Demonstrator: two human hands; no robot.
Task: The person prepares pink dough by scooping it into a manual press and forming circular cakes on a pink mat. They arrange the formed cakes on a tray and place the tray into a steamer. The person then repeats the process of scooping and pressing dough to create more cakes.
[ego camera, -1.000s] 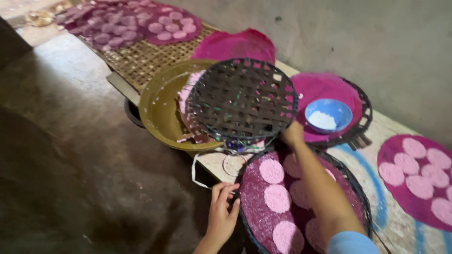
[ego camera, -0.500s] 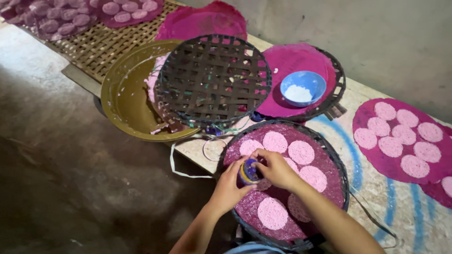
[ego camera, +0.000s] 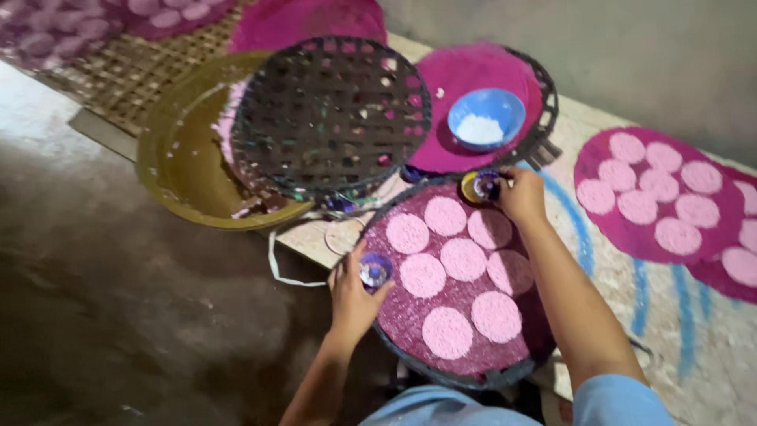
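Observation:
A round woven tray (ego camera: pixel 544 339) covered with magenta cloth lies in front of me and carries several pale pink dough discs (ego camera: pixel 460 257). My left hand (ego camera: pixel 352 293) grips a small round purple-rimmed cup (ego camera: pixel 375 270) at the tray's near left edge. My right hand (ego camera: pixel 520 196) holds a second small round cup (ego camera: pixel 482 186) with a yellow rim at the tray's far edge. Both cups rest on the cloth, mouth side up.
A dark open-weave round tray (ego camera: pixel 331 118) leans over a brass-coloured basin (ego camera: pixel 169 170). Behind sits a blue bowl (ego camera: pixel 486 118) of white powder on another magenta tray (ego camera: pixel 473 75). More pink discs lie on a magenta cloth (ego camera: pixel 658 197) at right. A woven mat (ego camera: pixel 134 71) lies at far left.
My hands, together over one cup half a second ago, have parted: the left sits at the tray's left edge, the right at its far edge, each with a cup.

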